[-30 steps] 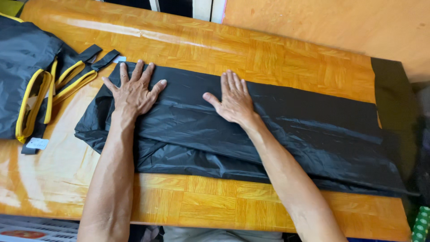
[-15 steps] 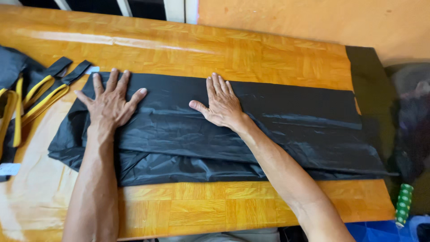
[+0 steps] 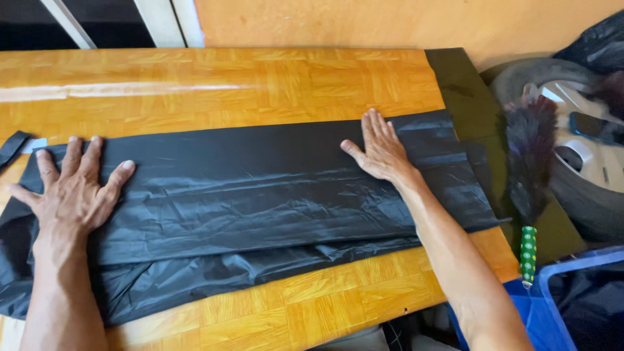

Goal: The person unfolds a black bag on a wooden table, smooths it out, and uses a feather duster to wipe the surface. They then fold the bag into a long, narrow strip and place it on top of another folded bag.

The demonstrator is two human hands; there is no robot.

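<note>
A long black plastic bag (image 3: 260, 195) lies folded lengthwise across the orange wood-pattern table (image 3: 227, 84). My left hand (image 3: 71, 195) rests flat on the bag's left end, fingers spread. My right hand (image 3: 382, 151) presses flat on the bag near its right end, fingers together and pointing away from me. Neither hand holds anything. The bag's lower layer sticks out towards me under the smooth top fold.
A black strap end (image 3: 13, 146) shows at the left edge. Right of the table stand a feather duster with a green handle (image 3: 528, 195), a car wheel (image 3: 578, 149) and a blue bin (image 3: 572, 305). An orange wall (image 3: 390, 23) runs behind.
My right hand has slid to the right along the bag, from its middle towards its right end. The view has turned right, so the black and yellow straps have left the frame.
</note>
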